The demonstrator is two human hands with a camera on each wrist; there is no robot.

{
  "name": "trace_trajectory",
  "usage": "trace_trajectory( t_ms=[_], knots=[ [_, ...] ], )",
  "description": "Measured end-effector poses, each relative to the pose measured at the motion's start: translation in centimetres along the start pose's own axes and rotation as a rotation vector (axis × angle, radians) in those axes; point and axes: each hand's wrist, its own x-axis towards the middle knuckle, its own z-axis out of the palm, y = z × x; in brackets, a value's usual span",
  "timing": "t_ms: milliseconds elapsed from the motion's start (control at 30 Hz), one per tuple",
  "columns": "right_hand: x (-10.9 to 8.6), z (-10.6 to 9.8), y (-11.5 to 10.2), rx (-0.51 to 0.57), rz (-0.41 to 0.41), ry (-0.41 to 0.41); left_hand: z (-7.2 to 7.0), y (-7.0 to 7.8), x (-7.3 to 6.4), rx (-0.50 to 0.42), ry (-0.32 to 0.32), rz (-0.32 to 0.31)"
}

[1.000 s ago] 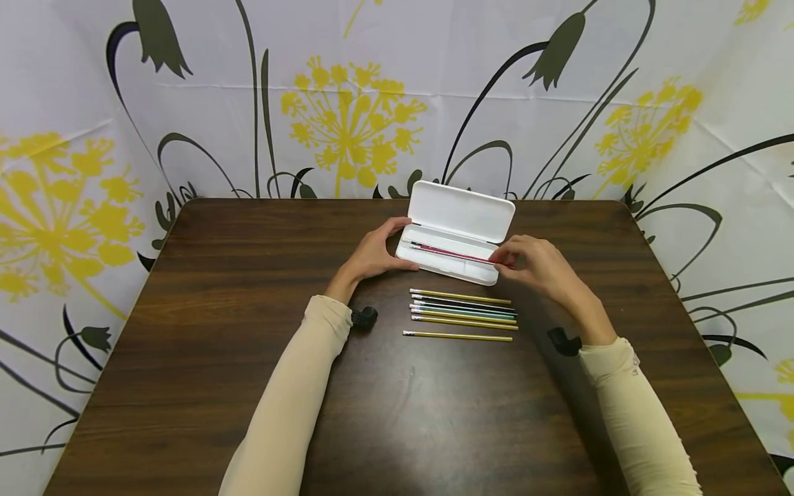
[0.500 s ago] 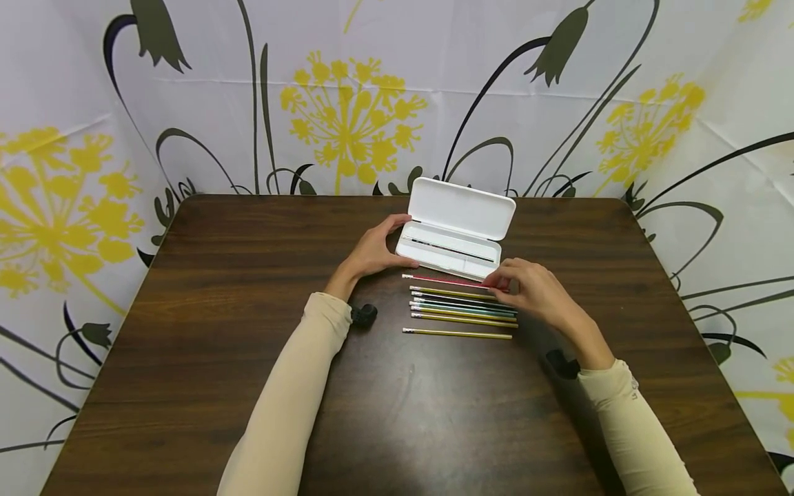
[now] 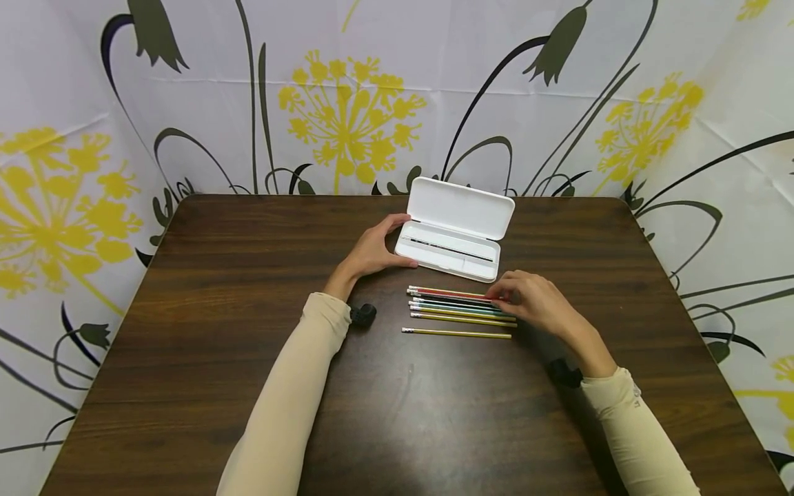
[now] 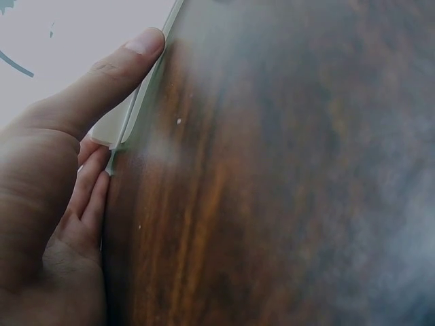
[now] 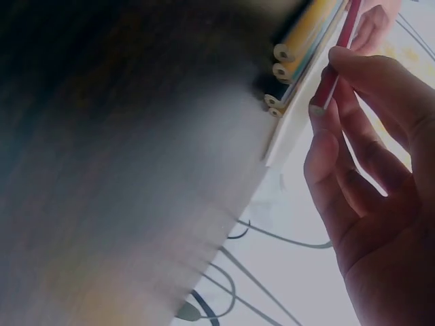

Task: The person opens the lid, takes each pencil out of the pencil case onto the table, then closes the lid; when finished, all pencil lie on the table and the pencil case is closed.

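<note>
Red pencil [image 5: 346, 30], one: pinched near its eraserless end between thumb and fingertips of the right hand [image 3: 535, 297], the nearer; long axis running leftward from that grip, over and nearly parallel to the pencil row [image 3: 465, 319], contact unclear to me. Left hand [image 3: 374, 249]: thumb and fingers spanning the open white pencil case's [image 3: 459, 208] left end, beyond.

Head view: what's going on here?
A person's right hand pinches a red pencil at the row of pencils on the table. The left hand holds one end of an open white case, with one dark pencil inside. A single gold pencil lies apart, on the person's side of the row.
</note>
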Motion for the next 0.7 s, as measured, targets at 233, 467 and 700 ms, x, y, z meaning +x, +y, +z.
trace_trajectory(
  t_ms=[233,467,700],
  knots=[
    [0.0,0.04,-0.07,-0.051,-0.006,-0.019,-0.18,0.11,-0.05,-0.013,-0.011,-0.013],
    [-0.25,0.08,-0.04,-0.059,-0.007,-0.01,-0.19,0.26,-0.15,-0.003,-0.001,0.008],
    [0.35,-0.6,0.02,-0.072,0.002,0.004,-0.19,0.42,-0.2,-0.007,-0.003,0.009]
  ],
)
